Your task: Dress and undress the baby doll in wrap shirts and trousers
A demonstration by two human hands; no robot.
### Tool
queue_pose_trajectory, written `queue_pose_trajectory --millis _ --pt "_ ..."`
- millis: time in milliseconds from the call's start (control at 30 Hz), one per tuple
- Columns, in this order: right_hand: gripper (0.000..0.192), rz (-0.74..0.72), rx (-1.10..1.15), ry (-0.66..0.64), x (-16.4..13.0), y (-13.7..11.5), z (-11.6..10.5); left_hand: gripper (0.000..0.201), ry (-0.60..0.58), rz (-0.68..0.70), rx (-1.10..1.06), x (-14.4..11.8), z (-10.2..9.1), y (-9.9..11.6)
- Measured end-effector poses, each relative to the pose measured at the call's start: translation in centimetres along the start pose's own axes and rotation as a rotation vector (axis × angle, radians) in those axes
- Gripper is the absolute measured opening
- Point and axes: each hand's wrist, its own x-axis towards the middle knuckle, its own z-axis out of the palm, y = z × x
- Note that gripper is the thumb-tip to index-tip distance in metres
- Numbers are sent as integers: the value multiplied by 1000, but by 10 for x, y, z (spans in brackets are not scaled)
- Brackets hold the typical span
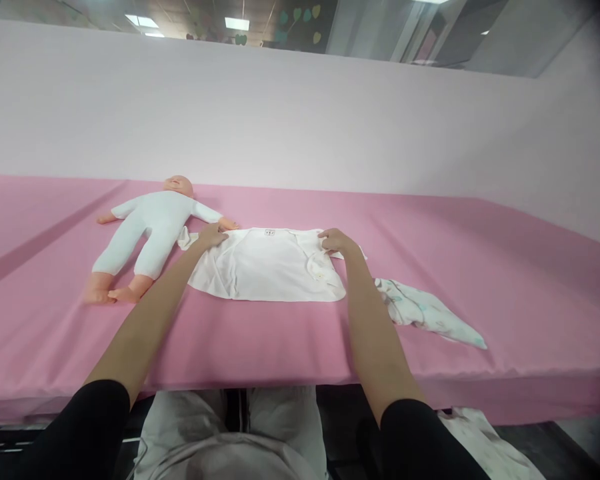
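Bench (275, 343) draped in pink runs across the frame. Mid-frame, a white baby shirt (275, 267) lies flat, long axis left to right, between two equally near hands. A baby doll (160, 217) lies at left, a printed cloth (425, 310) at right. The left hand (211, 236) and right hand (339, 241) each pinch a shoulder of the shirt.

White cotton baby top with small dark neck print (275, 270) spread flat on pink cloth-covered table (260, 353). Person's bare left hand (212, 237) at one upper corner, bare right hand (338, 241) at other; hard to see whether fingers pinch. Baby doll in white suit (155, 212) lying face-up beside top, one arm reaching near left hand. Bunched white cloth with pale green print (427, 312) beside right forearm. Plain white wall (280, 120) behind.
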Motion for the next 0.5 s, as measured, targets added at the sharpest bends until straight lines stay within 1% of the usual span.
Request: queue_pose_trajectory --millis 67,167,267,333,400,467,500 --pt "58 10 16 -37 -2 1 -3 27 36 -33 -58 3 -5 -1" --pt "60 0 16 -30 -3 5 -6 27 118 -98 -154 6 -12 -4" --pt "56 -5 -26 -7 -3 10 -4 28 178 -92 -114 7 -14 -7" --pt "52 -14 -72 17 -1 12 0 29 217 -45 -11 4 -13 -5" --pt "48 -21 -123 43 1 13 4 31 266 30 126 -2 -10 1" --pt "43 -17 -174 67 4 12 6 34 304 134 222 -8 -7 13" --pt "40 -14 -199 79 5 10 6 35 289 205 234 -11 -4 19"
